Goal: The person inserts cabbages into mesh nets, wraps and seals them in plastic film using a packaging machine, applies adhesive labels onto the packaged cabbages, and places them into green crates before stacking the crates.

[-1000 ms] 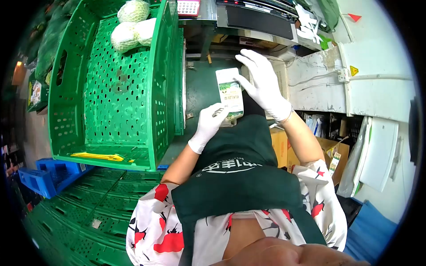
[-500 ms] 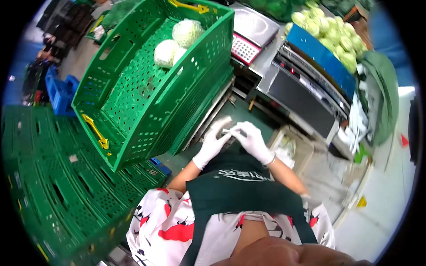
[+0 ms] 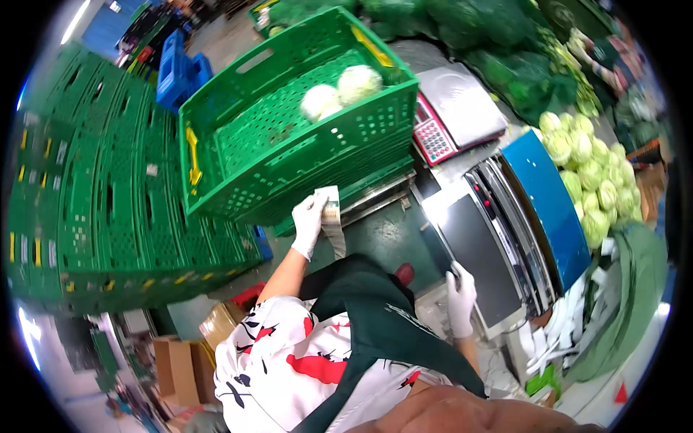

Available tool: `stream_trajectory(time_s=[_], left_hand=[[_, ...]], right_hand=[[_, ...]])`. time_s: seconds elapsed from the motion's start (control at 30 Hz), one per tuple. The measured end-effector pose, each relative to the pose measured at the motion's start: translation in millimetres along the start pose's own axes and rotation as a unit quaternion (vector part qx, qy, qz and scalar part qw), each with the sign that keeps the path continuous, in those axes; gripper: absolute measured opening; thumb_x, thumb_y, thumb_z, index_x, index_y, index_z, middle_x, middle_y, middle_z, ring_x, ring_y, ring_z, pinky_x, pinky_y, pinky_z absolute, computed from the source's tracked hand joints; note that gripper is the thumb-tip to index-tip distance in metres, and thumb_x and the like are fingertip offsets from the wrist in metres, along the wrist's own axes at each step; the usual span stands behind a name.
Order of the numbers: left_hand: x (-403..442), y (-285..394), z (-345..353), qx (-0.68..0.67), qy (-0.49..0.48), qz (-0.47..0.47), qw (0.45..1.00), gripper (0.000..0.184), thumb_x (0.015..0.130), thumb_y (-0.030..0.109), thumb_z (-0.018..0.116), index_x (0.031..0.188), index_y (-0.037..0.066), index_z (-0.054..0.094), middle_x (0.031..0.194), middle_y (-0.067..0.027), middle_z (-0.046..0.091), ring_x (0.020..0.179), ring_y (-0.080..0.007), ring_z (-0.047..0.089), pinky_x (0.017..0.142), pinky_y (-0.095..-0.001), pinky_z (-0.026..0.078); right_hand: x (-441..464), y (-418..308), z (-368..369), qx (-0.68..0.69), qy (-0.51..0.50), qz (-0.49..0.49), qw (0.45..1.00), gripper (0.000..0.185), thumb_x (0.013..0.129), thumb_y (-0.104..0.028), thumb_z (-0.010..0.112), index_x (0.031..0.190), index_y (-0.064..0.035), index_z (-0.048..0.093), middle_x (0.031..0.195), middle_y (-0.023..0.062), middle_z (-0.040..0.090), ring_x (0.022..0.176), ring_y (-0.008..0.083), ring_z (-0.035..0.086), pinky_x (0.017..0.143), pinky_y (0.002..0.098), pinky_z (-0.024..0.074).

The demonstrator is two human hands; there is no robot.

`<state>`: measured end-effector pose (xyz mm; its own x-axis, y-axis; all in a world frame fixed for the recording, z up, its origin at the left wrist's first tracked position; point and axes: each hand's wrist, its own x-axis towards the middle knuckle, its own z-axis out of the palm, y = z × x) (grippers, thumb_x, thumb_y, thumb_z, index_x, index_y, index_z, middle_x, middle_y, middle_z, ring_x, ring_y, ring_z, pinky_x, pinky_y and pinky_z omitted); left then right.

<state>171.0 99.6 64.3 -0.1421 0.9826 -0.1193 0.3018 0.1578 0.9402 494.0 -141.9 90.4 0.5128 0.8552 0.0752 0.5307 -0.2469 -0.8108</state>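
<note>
My left hand [image 3: 308, 222], in a white glove, is closed on the top of a strip of labels [image 3: 330, 213] that hangs down and curls at its lower end. It is just in front of the green crate [image 3: 249, 189], which holds a few pale cabbages [image 3: 359, 84]. My right hand [image 3: 460, 299], gloved too, is at the near edge of the wrapping machine [image 3: 473, 252]. Its fingers are loosely bent, with a dark gap between thumb and fingers. Whether it touches the machine's edge I cannot tell.
A scale [image 3: 462, 108] with a red keypad stands between crate and machine. Pale cabbages [image 3: 595, 173] are heaped behind the machine's blue panel [image 3: 545, 209]. Stacked green crates [image 3: 123, 195] rise on the left; cardboard boxes [image 3: 184, 372] sit lower left. Another person [image 3: 613, 65] is at far right.
My hands were together pinching a small white piece; now they are far apart. The left has gone to the crate side with a label strip, the right to the machine. My view has turned.
</note>
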Motion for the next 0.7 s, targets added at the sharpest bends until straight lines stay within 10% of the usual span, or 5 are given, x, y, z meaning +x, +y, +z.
stream_trajectory(time_s=[0.13,0.43,0.7], left_hand=[[-19.4,54.0,-35.8,-0.084,0.131,0.039,0.987,0.027,0.094,0.019,0.068,0.078,-0.003,0.069,0.068,0.0049,0.058,0.065,-0.0025,0.044,0.057,-0.0239,0.036],[8.1,81.3,-124.0,-0.164,0.288,0.043,0.943,0.043,0.097,0.022,0.067,0.061,0.0,0.06,0.06,0.0043,0.052,0.056,-0.0035,0.038,0.05,-0.0283,0.031],[37.1,79.7,-162.5,-0.209,0.147,-0.104,0.961,0.037,0.096,0.036,0.062,0.097,0.001,0.073,0.087,-0.0055,0.073,0.076,-0.0133,0.068,0.071,-0.0295,0.053]], right_hand=[[-14.9,21.5,-29.8,-0.032,-0.018,0.081,0.996,0.024,0.093,-0.006,0.064,0.116,-0.0021,0.067,0.11,0.0144,0.069,0.1,0.0255,0.067,0.089,0.0341,0.052],[59.3,-35.4,-1.0,-0.044,-0.108,-0.127,0.985,0.021,0.091,-0.004,0.065,0.111,0.0007,0.066,0.103,0.0159,0.068,0.094,0.0321,0.064,0.086,0.0391,0.0508],[130.5,-73.2,65.0,-0.051,-0.149,-0.236,0.959,0.024,0.086,-0.004,0.07,0.109,-0.0032,0.067,0.102,0.0134,0.068,0.093,0.0309,0.064,0.085,0.0392,0.051]])
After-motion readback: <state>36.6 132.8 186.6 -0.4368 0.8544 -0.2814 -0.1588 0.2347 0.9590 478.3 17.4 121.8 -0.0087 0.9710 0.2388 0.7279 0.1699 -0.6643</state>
